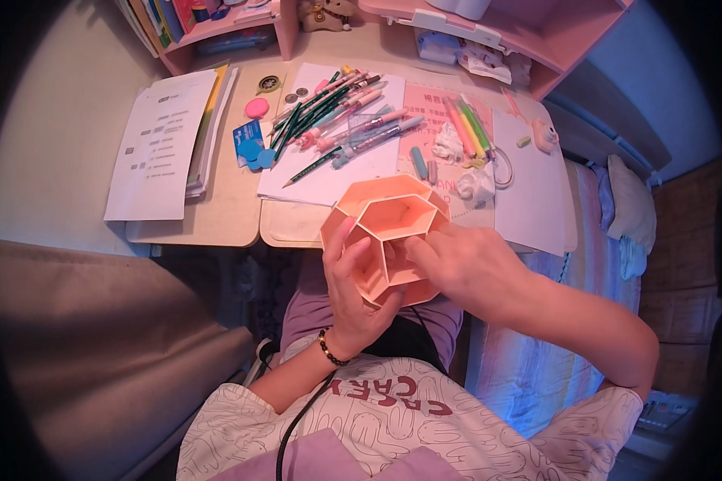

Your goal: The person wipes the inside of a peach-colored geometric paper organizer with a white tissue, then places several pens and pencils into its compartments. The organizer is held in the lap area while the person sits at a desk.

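A peach-pink desk organizer with hexagonal compartments [397, 215] is held just off the desk's front edge, above my lap, its openings tilted up toward me. My left hand [351, 301] grips its left side, fingers over the outer cells and thumb along the lower rim. At the right side, my right hand [480, 264] is bent with its fingertips reaching into a middle compartment. What those fingertips pinch, if anything, is hidden by the compartment wall and the hand. Behind the organizer lies a loose pile of pencils and pens [319, 164] on white paper [285, 186].
Colored highlighters [470, 132], crumpled tissue [448, 146] and a small teal marker [419, 163] lie right of the pile. A paper stack [154, 148] covers the left desk; a pink round item [257, 107] sits near it. Pink shelving [285, 32] borders the back.
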{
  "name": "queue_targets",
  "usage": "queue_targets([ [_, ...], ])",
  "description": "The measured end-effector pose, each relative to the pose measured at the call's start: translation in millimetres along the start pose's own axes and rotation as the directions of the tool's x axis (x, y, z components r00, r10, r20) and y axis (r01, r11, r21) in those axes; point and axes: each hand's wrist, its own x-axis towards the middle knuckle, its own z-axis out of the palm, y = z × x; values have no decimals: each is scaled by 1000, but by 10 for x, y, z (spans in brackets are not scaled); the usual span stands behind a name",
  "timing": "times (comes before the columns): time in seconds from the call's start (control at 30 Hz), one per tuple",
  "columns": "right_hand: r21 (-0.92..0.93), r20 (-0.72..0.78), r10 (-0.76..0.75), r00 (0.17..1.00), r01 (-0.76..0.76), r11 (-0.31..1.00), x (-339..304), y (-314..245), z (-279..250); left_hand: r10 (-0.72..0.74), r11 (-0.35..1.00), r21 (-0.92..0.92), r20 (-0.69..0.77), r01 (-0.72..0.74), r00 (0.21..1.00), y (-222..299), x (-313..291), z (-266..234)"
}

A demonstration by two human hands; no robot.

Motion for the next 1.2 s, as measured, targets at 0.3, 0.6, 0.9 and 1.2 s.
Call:
queue_targets([
  [0.3,-537,187,-21,982,120,835,39,-370,-117,24,998,65,-10,-23,1000,21,-58,-22],
  [0.6,-65,326,21,945,0,998,129,-218,-297,10,999,37,-10,-10,1000,5,-27,-6],
  [0.9,-317,102,-209,973,231,920,79,-39,-73,-1,999,54,11,0,1000,20,3,-26],
  [1.2,-414,330,-35,943,178,893,194,-252,-199,4,995,103,15,-6,1000,47,21,-33],
])
